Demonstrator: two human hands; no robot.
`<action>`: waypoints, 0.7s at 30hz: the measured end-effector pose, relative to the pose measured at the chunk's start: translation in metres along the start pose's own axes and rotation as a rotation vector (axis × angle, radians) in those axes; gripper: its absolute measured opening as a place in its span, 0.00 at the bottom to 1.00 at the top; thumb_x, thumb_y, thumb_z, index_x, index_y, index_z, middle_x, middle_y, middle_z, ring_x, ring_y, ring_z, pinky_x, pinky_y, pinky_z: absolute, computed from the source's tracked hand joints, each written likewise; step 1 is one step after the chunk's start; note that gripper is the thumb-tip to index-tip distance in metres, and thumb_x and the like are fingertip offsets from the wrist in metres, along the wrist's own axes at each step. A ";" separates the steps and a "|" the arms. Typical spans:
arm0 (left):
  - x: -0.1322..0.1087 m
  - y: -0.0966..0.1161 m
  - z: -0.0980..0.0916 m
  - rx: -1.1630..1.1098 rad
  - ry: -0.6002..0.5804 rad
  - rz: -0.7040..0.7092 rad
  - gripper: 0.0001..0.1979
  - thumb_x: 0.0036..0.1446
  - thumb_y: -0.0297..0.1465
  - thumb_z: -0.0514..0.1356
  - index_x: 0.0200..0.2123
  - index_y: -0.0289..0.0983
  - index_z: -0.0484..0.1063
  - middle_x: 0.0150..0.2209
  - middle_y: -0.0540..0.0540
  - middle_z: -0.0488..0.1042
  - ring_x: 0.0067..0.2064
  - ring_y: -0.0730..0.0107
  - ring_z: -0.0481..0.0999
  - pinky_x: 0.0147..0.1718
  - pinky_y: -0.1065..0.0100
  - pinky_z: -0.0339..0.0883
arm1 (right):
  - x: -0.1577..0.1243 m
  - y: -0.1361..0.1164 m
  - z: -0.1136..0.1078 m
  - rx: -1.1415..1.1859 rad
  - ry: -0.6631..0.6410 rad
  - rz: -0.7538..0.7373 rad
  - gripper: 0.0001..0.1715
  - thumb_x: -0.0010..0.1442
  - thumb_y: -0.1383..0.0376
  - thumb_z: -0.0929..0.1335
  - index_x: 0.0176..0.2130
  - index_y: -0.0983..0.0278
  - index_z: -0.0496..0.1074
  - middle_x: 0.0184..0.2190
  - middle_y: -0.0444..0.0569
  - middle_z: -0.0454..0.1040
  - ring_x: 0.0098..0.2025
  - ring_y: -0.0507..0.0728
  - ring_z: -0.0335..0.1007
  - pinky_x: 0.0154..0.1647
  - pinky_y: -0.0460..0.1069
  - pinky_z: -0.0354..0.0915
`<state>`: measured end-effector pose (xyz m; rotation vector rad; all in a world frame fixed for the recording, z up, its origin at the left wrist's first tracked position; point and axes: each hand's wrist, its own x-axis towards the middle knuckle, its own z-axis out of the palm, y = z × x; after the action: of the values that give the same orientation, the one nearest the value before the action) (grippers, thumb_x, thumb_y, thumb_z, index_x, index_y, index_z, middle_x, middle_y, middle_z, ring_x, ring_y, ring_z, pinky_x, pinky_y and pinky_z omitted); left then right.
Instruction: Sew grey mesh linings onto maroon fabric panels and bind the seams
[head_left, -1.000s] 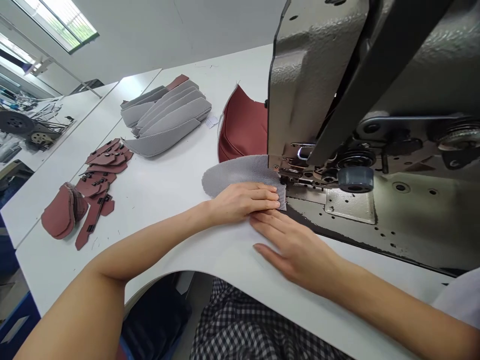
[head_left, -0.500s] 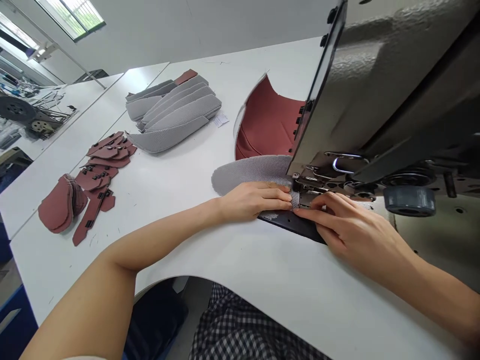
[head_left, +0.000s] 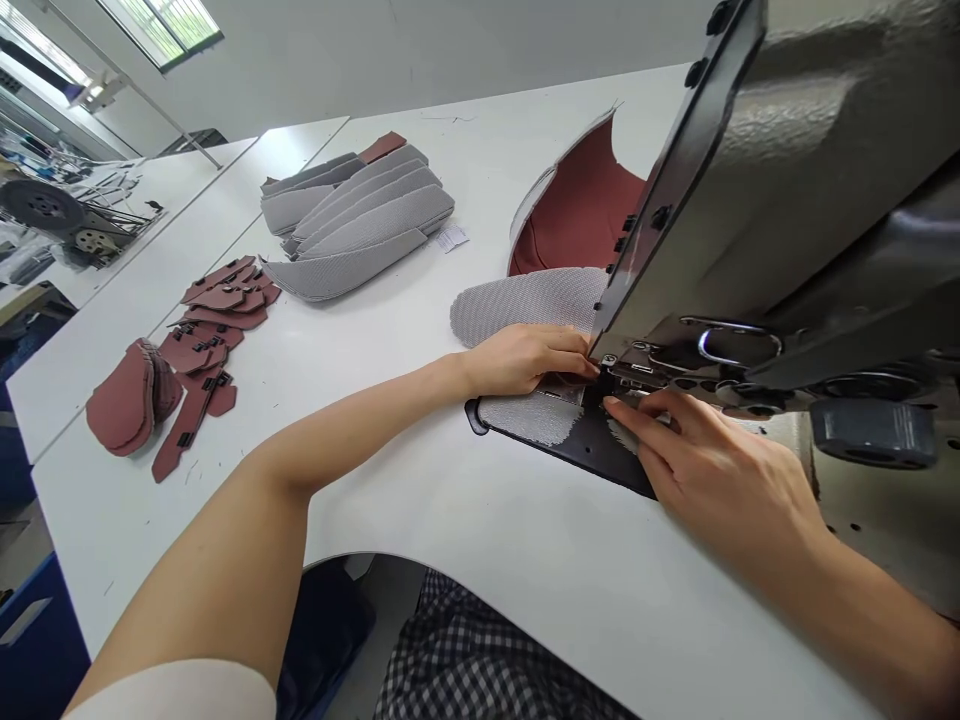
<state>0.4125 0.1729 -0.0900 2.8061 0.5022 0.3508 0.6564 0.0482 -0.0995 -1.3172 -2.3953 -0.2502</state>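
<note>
A curved piece of grey mesh fabric [head_left: 525,305] lies on the white counter [head_left: 525,560], its right end running in beside the steel presser foot [head_left: 622,375] of a heavy grey industrial sewing machine [head_left: 750,200]. A flat black plate [head_left: 592,445] sits just in front of the foot, with a strip of grey mesh [head_left: 525,418] lying across it.

The left hand [head_left: 525,360] rests on the mesh with its fingers close together, pressing it down right beside the foot. The right hand [head_left: 705,470] is narrowly pinched, its fingertips [head_left: 622,405] on the plate and mesh just under the foot.

Behind the mesh stands a cupped maroon piece with a pale rim [head_left: 577,210], partly hidden by the machine. Further left on the counter lie overlapping long grey mesh panels [head_left: 360,220], flat maroon cut pieces with black clips [head_left: 214,320], and a stack of domed maroon pads [head_left: 127,400]. Checked trousers [head_left: 480,660] show below the counter's curved edge.
</note>
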 end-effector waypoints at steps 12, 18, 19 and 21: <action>-0.005 0.010 0.003 -0.069 0.075 0.001 0.20 0.69 0.20 0.49 0.52 0.35 0.79 0.55 0.41 0.78 0.61 0.67 0.74 0.60 0.66 0.70 | -0.006 -0.001 -0.001 0.081 0.069 0.032 0.20 0.67 0.72 0.63 0.51 0.62 0.79 0.43 0.50 0.79 0.33 0.56 0.76 0.31 0.52 0.69; -0.010 0.015 0.001 -0.094 0.043 -0.006 0.22 0.66 0.18 0.49 0.51 0.37 0.79 0.55 0.43 0.78 0.62 0.66 0.73 0.59 0.66 0.70 | -0.005 0.001 -0.005 0.122 0.105 -0.004 0.18 0.67 0.74 0.62 0.48 0.65 0.78 0.41 0.49 0.80 0.38 0.58 0.78 0.35 0.53 0.71; -0.009 0.015 -0.001 -0.095 0.057 -0.002 0.21 0.65 0.18 0.50 0.51 0.36 0.79 0.55 0.42 0.78 0.60 0.66 0.74 0.57 0.66 0.71 | -0.005 0.001 -0.005 0.125 0.107 -0.006 0.18 0.68 0.74 0.62 0.48 0.65 0.78 0.41 0.49 0.80 0.38 0.58 0.78 0.35 0.53 0.71; -0.003 0.012 -0.006 -0.067 0.090 -0.016 0.18 0.66 0.22 0.51 0.51 0.33 0.77 0.54 0.39 0.78 0.56 0.63 0.76 0.53 0.66 0.73 | -0.006 0.003 -0.003 0.141 0.111 -0.008 0.17 0.68 0.74 0.62 0.48 0.66 0.78 0.41 0.49 0.81 0.38 0.57 0.78 0.36 0.52 0.71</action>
<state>0.4112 0.1621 -0.0811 2.7290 0.5227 0.4829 0.6623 0.0448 -0.0997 -1.1988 -2.2816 -0.1501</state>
